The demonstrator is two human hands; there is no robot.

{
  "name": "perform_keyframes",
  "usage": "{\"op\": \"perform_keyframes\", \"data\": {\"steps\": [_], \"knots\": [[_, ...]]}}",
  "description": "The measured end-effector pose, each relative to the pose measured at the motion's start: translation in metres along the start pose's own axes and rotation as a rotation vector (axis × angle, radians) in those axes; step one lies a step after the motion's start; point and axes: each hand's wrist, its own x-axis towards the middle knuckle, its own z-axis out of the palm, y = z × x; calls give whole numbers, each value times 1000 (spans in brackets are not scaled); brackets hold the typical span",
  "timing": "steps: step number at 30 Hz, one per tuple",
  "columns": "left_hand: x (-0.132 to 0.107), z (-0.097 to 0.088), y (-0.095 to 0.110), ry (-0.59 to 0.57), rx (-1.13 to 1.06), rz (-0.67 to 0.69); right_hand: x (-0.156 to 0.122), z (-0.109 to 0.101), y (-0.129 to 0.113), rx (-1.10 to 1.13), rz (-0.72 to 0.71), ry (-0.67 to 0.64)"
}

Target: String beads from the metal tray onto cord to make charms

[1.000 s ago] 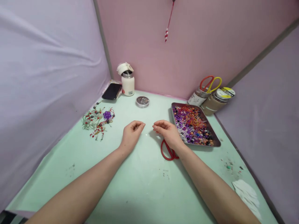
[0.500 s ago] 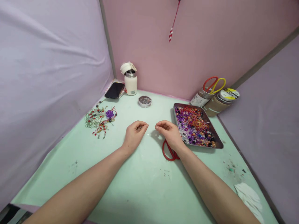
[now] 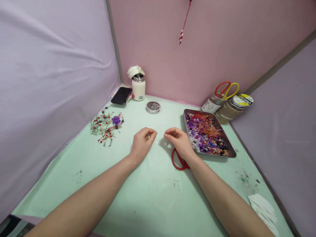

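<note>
My left hand [image 3: 144, 141] is closed in a pinch over the middle of the table; a tiny bit of something shows between its fingers, too small to name. Facing it a short gap away, my right hand [image 3: 178, 141] also pinches thumb against fingers, and what it holds, if anything, cannot be made out. Red-handled scissors [image 3: 178, 161] lie partly hidden under my right wrist. Right beside that hand is a metal tray [image 3: 230, 152] of purple, clear, black and orange beads [image 3: 202, 138] with red and orange cords [image 3: 208, 123].
Beaded strings [image 3: 105, 126] lie at the left. Behind stand a phone [image 3: 121, 95], an uncapped white bottle [image 3: 138, 89] and a small round clear case [image 3: 153, 107]. Jars [image 3: 212, 103] with red and yellow handles stand at back right. A white cloth [image 3: 263, 207] lies front right.
</note>
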Motion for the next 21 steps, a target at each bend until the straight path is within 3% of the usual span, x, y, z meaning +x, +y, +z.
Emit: {"op": "perform_keyframes", "data": {"steps": [21], "knots": [[0, -3, 1, -27, 120, 134, -1, 0, -1, -29, -12, 0]]}}
